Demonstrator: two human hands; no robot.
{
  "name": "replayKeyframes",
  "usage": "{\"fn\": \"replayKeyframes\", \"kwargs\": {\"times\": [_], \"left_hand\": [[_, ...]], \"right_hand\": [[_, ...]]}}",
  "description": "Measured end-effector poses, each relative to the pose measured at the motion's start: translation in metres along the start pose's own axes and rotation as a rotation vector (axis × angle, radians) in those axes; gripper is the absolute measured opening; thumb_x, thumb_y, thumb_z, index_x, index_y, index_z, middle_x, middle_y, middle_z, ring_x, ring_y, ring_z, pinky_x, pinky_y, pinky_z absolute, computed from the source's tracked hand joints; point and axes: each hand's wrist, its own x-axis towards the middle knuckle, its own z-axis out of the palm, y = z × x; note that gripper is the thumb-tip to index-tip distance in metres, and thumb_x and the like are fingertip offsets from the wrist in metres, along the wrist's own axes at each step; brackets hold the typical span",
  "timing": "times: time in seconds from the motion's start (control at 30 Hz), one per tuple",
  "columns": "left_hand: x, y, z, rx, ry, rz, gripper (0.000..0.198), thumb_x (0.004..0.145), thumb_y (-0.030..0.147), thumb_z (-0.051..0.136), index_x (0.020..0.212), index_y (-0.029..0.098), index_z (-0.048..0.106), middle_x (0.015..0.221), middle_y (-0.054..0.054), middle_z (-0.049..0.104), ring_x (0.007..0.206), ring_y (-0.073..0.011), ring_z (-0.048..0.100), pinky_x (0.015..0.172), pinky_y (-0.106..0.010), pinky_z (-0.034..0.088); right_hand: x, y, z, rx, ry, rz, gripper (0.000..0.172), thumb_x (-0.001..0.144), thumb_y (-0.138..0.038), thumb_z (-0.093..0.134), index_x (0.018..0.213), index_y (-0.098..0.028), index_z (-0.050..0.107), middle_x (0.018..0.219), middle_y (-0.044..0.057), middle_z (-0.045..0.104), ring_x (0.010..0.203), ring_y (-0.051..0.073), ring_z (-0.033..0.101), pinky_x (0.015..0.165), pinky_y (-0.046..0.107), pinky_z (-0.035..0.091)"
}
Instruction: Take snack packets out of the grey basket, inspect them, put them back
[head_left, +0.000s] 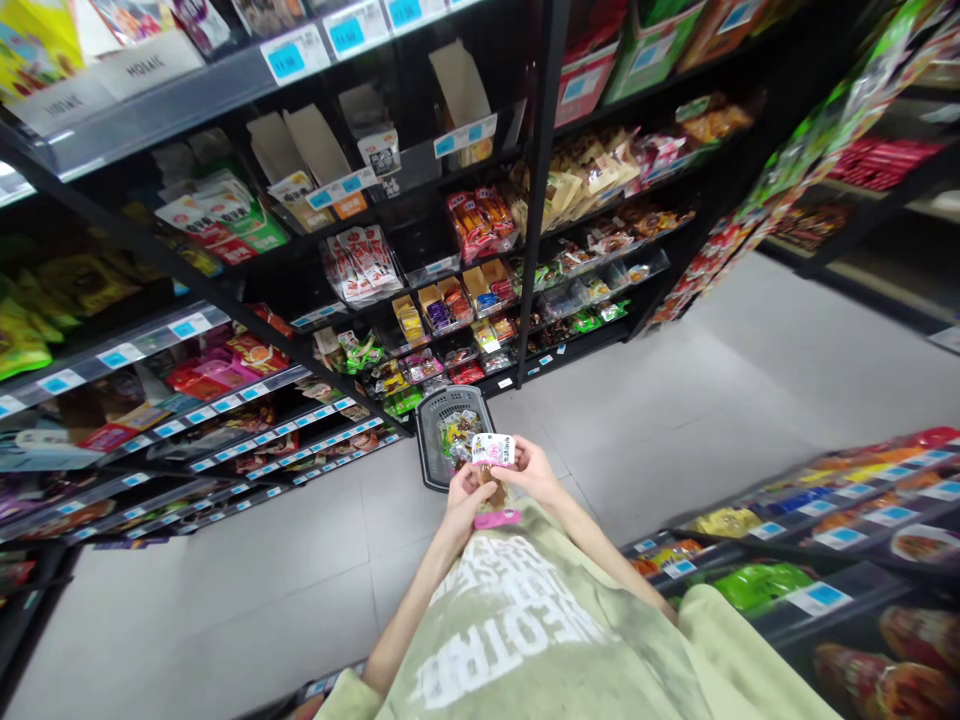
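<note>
Both hands grip one snack packet [495, 487] in front of my chest. It has a white header, a clear middle showing brown food, and a pink lower band. My left hand [466, 492] pinches its left side, with the thumb across the front. My right hand [534, 468] holds the upper right edge, its thumb also on the front. Just beyond the packet, a grey shopping basket [430, 465] stands on the floor. Several small snack packets [459, 432] lie inside it; my hands and the packet cover its near right part.
Ahead and to the left runs a black shelf unit [534, 200] full of packaged snacks and blue price tags. Grey floor tiles [622, 410] stretch between the shelves. Close on my right is a low shelf [855, 590] with more packets. Another rack [885, 165] stands at the far right.
</note>
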Motion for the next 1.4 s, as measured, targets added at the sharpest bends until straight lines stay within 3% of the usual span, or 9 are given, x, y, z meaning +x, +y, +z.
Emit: {"fn": "replayKeyframes", "kwargs": {"times": [0.27,0.5,0.73,0.97,1.23,1.4], "left_hand": [[0.002,-0.007,-0.001,-0.030,0.030,-0.025,0.047,0.061,0.026,0.088,0.102,0.015,0.068,0.086,-0.003,0.074,0.075,-0.0147,0.068,0.074,-0.025,0.053],[0.002,-0.009,-0.001,-0.073,0.006,-0.053,0.052,0.062,0.026,0.088,0.109,0.016,0.069,0.098,-0.007,0.075,0.086,-0.0186,0.070,0.082,-0.029,0.053],[0.003,-0.007,0.001,-0.096,0.064,-0.075,0.051,0.060,0.035,0.091,0.104,0.015,0.072,0.100,-0.008,0.076,0.085,-0.0188,0.071,0.081,-0.029,0.053],[0.001,-0.003,0.007,-0.149,0.068,-0.090,0.049,0.061,0.032,0.091,0.102,0.015,0.072,0.098,-0.007,0.076,0.083,-0.0165,0.070,0.077,-0.026,0.054],[0.004,-0.005,-0.002,-0.072,0.000,-0.037,0.036,0.071,0.033,0.084,0.099,0.015,0.069,0.090,-0.003,0.073,0.077,-0.0137,0.068,0.075,-0.023,0.051],[0.002,-0.005,-0.005,-0.075,0.017,-0.035,0.043,0.066,0.029,0.086,0.101,0.018,0.064,0.095,-0.004,0.074,0.084,-0.0180,0.070,0.080,-0.028,0.052]], "right_hand": [[0.001,-0.003,0.002,-0.026,0.024,0.008,0.047,0.065,-0.032,0.088,0.103,-0.019,0.063,0.099,0.008,0.077,0.090,0.025,0.074,0.081,0.035,0.059],[0.002,-0.001,0.001,-0.044,0.041,0.001,0.044,0.065,-0.031,0.088,0.101,-0.020,0.066,0.096,0.006,0.076,0.089,0.024,0.073,0.079,0.033,0.058],[0.001,-0.003,0.003,-0.029,0.039,0.008,0.042,0.065,-0.031,0.087,0.099,-0.019,0.066,0.096,0.006,0.076,0.087,0.023,0.073,0.079,0.033,0.057],[0.002,0.000,0.002,-0.072,0.036,0.005,0.039,0.065,-0.031,0.087,0.097,-0.018,0.069,0.089,0.006,0.076,0.081,0.022,0.072,0.072,0.031,0.055],[0.007,0.006,0.002,0.010,0.091,0.035,0.050,0.065,-0.032,0.088,0.108,-0.019,0.068,0.100,0.008,0.077,0.089,0.025,0.073,0.078,0.034,0.057],[0.010,0.012,0.001,0.119,0.142,0.104,0.050,0.067,-0.036,0.086,0.110,-0.020,0.065,0.105,0.010,0.077,0.093,0.026,0.073,0.080,0.036,0.057]]}}
